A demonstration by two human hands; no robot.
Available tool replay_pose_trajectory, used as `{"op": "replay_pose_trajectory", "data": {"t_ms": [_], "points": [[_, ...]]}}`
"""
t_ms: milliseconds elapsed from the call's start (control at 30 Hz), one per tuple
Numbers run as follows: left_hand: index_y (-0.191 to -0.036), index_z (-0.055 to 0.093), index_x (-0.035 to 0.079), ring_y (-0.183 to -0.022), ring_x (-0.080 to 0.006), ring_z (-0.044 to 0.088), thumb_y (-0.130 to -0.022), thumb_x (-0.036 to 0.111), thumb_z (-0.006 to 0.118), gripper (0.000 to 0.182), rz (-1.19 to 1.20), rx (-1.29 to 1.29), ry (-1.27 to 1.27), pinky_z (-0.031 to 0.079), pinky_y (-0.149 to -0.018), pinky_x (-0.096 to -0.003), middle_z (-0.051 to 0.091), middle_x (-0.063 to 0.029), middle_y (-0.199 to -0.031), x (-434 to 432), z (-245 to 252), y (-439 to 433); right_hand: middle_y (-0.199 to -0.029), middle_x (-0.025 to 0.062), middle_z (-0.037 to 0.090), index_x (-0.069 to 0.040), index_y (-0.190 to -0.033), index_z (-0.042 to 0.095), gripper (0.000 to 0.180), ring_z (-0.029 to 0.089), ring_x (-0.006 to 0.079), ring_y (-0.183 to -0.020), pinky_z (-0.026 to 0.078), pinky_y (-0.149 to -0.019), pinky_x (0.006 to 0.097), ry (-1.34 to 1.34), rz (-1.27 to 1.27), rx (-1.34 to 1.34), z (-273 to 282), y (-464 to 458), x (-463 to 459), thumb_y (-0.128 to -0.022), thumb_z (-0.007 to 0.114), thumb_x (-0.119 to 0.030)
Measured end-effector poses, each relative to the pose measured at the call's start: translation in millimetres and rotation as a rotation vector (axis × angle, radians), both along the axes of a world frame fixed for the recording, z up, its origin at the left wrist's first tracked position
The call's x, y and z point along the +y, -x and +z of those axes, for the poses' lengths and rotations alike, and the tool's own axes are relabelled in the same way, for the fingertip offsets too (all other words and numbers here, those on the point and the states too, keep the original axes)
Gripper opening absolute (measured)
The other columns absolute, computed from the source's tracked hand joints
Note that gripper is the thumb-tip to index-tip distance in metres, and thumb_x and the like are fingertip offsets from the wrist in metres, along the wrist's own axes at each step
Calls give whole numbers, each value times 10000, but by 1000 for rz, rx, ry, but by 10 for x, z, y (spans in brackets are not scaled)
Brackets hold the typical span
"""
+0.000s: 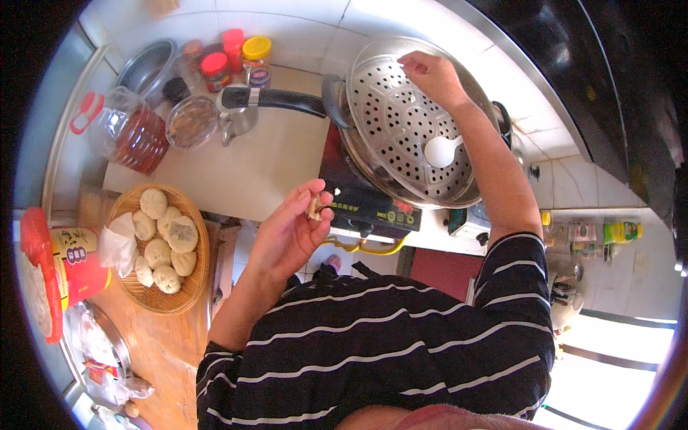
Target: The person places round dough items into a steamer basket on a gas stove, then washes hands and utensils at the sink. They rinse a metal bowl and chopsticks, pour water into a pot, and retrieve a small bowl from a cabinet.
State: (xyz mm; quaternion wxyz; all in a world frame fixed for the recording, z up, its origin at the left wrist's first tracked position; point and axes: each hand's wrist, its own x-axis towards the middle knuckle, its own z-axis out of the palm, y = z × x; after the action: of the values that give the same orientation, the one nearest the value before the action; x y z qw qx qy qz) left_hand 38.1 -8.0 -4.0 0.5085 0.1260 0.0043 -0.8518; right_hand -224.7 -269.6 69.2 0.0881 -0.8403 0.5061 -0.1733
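Note:
My left hand [295,228] is raised in front of my body, its fingertips closed on a small piece of brownish food [315,207]. My right hand [432,78] reaches over the far side of a perforated metal steamer tray [384,115]; its fingers are curled, and whether they pinch anything cannot be told. A white plastic spoon [441,152] lies on the tray, its handle partly hidden by my right forearm. The tray sits tilted on a metal pot [365,169] over a black induction cooker [344,207]. Steamed buns [157,253] fill a round wicker basket [204,263] at the left.
A long black handle [290,101] points left from beside the pot. Left of it stand a bowl of brown food [192,122], a large plastic bottle [137,137], lidded jars [215,70] and a metal basin [148,67]. A yellow hose [360,247] hangs below the counter edge.

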Motion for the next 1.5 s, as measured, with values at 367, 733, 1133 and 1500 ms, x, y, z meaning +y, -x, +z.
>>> {"op": "replay_pose_trajectory", "data": {"t_ms": [367, 733, 1133, 1500], "points": [[-1219, 501, 54, -876, -167, 634, -947, 108, 512, 278, 60, 0, -36, 559, -772, -260, 603, -78, -1051, 74, -82, -109, -991, 84, 670, -147, -1124, 610, 331, 642, 240, -924, 513, -836, 382, -200, -22, 362, -310, -93, -344, -837, 467, -66], [-1209, 492, 66, -901, -181, 596, -944, 98, 514, 268, 38, 30, -38, 563, -782, -261, 563, -97, -1059, 47, -89, -100, -945, 90, 679, -141, -1081, 629, 267, 650, 220, -856, 525, -788, 341, -240, 53, 231, -340, -15, -348, -838, 524, -107], [-1225, 492, 58, -876, -161, 631, -947, 116, 512, 284, 25, -22, -38, 558, -770, -261, 606, -70, -1037, 70, -91, -58, -936, 106, 657, -123, -1048, 623, 243, 635, 273, -888, 511, -803, 385, -107, 88, 311, -405, -18, -344, -826, 523, -124], [-1230, 492, 58, -891, -158, 630, -945, 123, 516, 293, 19, -48, -34, 556, -769, -252, 606, -72, -1051, 104, -52, -65, -968, 56, 658, -89, -1050, 621, 233, 626, 169, -913, 505, -816, 318, -342, 68, 18, -83, -61, -21, -818, 615, -114]]}}
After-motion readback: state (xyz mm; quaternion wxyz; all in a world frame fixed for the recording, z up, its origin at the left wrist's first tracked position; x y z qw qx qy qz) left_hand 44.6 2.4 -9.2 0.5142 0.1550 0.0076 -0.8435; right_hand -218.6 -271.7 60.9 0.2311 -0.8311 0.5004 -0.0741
